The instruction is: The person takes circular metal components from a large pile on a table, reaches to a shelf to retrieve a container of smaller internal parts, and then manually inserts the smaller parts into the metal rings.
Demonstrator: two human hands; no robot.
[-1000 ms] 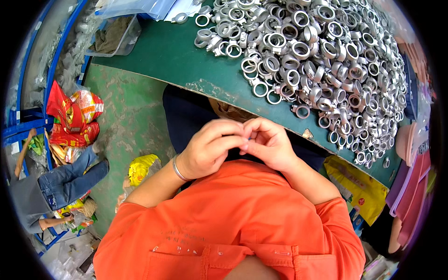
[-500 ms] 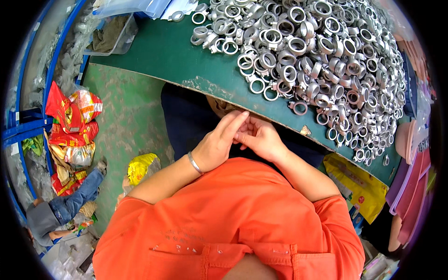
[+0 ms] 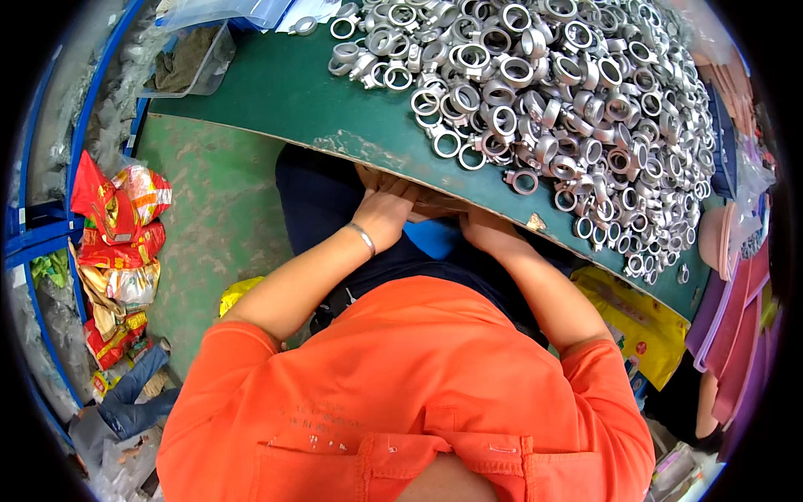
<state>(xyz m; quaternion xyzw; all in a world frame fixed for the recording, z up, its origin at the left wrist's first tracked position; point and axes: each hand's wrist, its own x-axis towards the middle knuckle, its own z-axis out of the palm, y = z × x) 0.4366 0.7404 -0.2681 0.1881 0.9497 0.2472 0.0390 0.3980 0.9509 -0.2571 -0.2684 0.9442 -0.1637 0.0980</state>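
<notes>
Both hands reach down under the near edge of the green table [image 3: 276, 105]. Across the edge of a brown carton or sack [image 3: 439, 203] lie the bent fingers of my left hand [image 3: 386, 213], which wears a silver bangle on its wrist. On the other side, my right hand [image 3: 492, 234] is at the right end of that brown thing, its fingers hidden beneath the tabletop. A patch of blue [image 3: 435, 238] shows between the hands, above my dark trousers. What the brown thing contains is out of sight.
A large heap of grey metal ring clamps [image 3: 552, 109] covers the table's right side. A clear plastic tub [image 3: 213, 67] with a cloth stands at the far left. Red bags [image 3: 117, 209] sit by blue shelving; a yellow bag [image 3: 636, 326] lies below the table on the right.
My hands were together in front of my body. They have parted and moved down under the table edge to the brown thing. The person at lower left has moved lower in the picture.
</notes>
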